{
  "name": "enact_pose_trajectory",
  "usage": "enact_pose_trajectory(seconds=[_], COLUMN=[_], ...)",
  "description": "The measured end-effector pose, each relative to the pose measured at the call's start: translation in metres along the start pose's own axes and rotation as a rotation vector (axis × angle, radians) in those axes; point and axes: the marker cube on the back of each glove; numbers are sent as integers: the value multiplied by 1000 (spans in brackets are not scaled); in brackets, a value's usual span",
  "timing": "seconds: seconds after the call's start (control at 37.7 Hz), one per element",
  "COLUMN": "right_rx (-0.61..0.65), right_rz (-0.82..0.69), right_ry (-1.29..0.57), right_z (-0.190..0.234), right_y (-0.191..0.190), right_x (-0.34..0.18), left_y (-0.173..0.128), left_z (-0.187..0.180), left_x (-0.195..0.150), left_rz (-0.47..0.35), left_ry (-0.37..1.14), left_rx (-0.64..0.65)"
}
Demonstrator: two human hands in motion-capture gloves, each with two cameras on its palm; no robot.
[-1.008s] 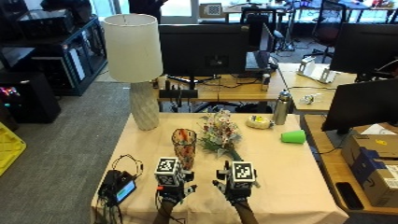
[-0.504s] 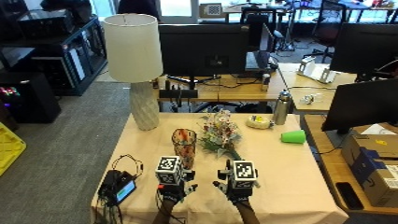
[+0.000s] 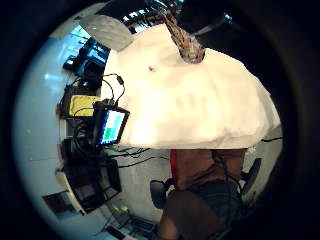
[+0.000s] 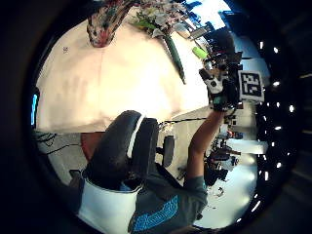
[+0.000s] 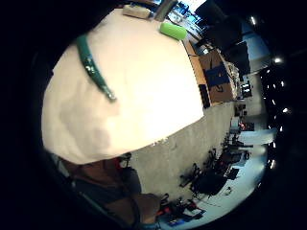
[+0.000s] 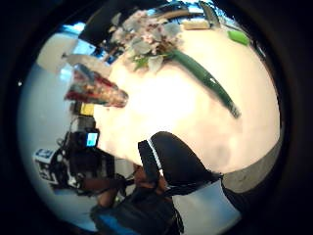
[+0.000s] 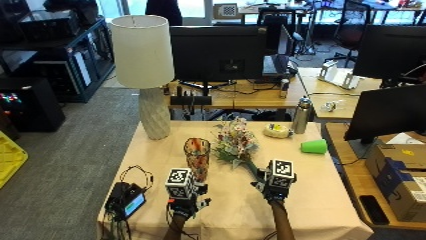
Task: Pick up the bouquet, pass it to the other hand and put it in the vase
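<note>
The bouquet (image 7: 234, 142) lies mid-frame on the counter (image 7: 319, 200), stems toward the right hand (image 7: 275, 187), which hovers beside them; the left hand (image 7: 183, 200) waits lower left. Their fingers cannot be told. A careless reach could topple the vase (image 7: 197, 159) nearby.

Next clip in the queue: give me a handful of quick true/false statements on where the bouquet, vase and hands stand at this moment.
1. The bouquet is already in the vase. False: it lies on the table beside the vase.
2. The vase stands upright. True.
3. The left hand holds the bouquet. False: it is near the vase, holding nothing.
4. The right hand is close to the stem end of the bouquet. True.
5. A green cup lies on the table on the right hand's side. True.
6. The lamp lies tipped over. False: it stands upright at the far corner.
</note>
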Motion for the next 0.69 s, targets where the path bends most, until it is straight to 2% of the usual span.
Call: enact_pose_trajectory(seconds=[0.24,0.34,0.45,0.5,0.58,0.64,0.69], right_rx=[-64,-66,-41,-85,-180,-192,-179], right_rz=[100,129,142,145,90,11,0], right_ry=[-49,-93,-114,-135,-237,-355,-387], right_z=[38,63,44,43,54,61,67], right_y=[-36,-54,-44,-36,-31,-33,-37], right_x=[37,48,43,38,27,14,10], left_y=[3,-5,-3,1,-1,-2,0], left_z=[-1,7,7,5,7,9,9], left_x=[1,-2,0,2,2,1,1], left_rz=[-10,-7,-3,-1,0,-2,-3], left_ry=[-1,5,15,15,13,14,15], left_rx=[-19,-4,-9,-18,-23,-29,-40])
